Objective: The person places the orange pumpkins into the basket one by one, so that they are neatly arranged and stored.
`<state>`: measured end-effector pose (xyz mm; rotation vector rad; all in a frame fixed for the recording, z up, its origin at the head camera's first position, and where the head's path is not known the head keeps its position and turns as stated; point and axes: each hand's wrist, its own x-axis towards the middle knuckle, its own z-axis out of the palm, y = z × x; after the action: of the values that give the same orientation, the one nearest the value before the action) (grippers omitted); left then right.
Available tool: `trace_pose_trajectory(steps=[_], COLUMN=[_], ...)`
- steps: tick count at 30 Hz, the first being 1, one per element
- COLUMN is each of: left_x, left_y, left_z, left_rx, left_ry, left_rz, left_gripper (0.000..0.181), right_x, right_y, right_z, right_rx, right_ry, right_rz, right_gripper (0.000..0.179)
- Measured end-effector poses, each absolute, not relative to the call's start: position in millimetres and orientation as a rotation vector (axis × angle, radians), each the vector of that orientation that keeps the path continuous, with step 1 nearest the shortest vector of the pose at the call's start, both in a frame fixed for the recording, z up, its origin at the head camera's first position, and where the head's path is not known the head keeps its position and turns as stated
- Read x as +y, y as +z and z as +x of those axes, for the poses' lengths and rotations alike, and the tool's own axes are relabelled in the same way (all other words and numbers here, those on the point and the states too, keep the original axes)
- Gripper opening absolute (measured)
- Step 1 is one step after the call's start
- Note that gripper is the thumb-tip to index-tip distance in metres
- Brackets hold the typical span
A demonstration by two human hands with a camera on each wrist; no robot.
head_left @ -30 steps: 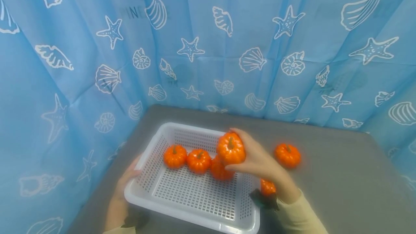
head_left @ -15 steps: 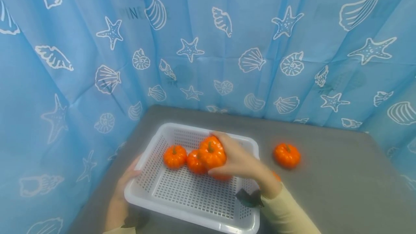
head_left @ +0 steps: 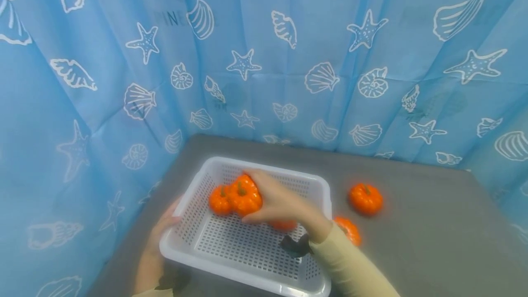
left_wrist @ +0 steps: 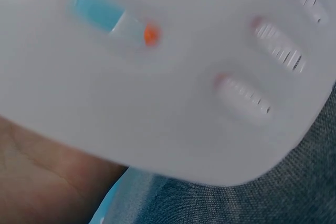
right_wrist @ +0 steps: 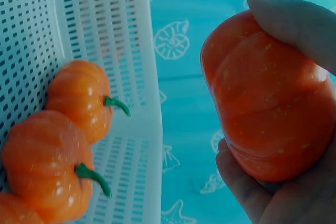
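My right hand (head_left: 274, 200) grips a small orange pumpkin (head_left: 245, 195), raised over a white perforated plastic basket (head_left: 243, 247). In the right wrist view, thumb and fingers wrap that pumpkin (right_wrist: 268, 103) from opposite sides. Within the basket lie more pumpkins: one (head_left: 220, 201) at the left, another (head_left: 284, 225) mostly covered by my right hand. The right wrist view also shows pumpkins with green stems (right_wrist: 47, 166) side by side. My left hand (head_left: 162, 230) holds the basket's left side, thumb over the rim; its palm (left_wrist: 47, 177) is under the basket wall in the left wrist view.
Two pumpkins sit on the grey table right of the basket, one farther back (head_left: 366, 199) and one (head_left: 348, 230) close to its wall, partly behind the right sleeve (head_left: 350, 265). A blue shell-patterned curtain (head_left: 264, 58) borders the table's back and left.
My right hand has carried its pumpkin leftward over the basket, from the right end toward the leftmost pumpkin. The left hand and the basket have stayed in place.
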<state>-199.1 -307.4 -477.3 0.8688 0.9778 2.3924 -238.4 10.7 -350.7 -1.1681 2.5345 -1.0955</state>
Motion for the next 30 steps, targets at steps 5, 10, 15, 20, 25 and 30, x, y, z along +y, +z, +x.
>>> trace_pose_trajectory(steps=[5,10,15,20,25,30], left_x=[-304.9,-304.7,-307.1,-307.6,-305.2,-304.6], left_y=[-475.2,-474.9,-475.6,-475.8,-477.5,-474.4], left_z=[-197.5,-196.4,-187.4,-189.9,-199.7,-200.8], left_rx=[0.913,0.884,1.179,1.237,1.035,0.958], left_ry=[2.403,2.415,2.424,2.4,2.374,2.363], left_rz=[0.867,0.854,0.671,0.723,0.941,0.937], left_gripper=[0.067,0.067,0.064,0.065,0.067,0.068], right_x=[-3.1,-18.9,-33.3,-44.3,-54.6,-64.0], right_y=[-351.2,-352.2,-355.0,-361.7,-371.6,-384.4], right_z=[-238.3,-239.6,-243.6,-246.4,-245.0,-241.2], right_rx=[2.524,2.499,2.456,2.418,2.439,2.452], right_ry=[-1.037,-0.981,-0.929,-0.886,-0.813,-0.755], right_rz=[-1.228,-1.271,-1.335,-1.395,-1.409,-1.4], right_gripper=[0.099,0.096,0.089,0.083,0.082,0.085])
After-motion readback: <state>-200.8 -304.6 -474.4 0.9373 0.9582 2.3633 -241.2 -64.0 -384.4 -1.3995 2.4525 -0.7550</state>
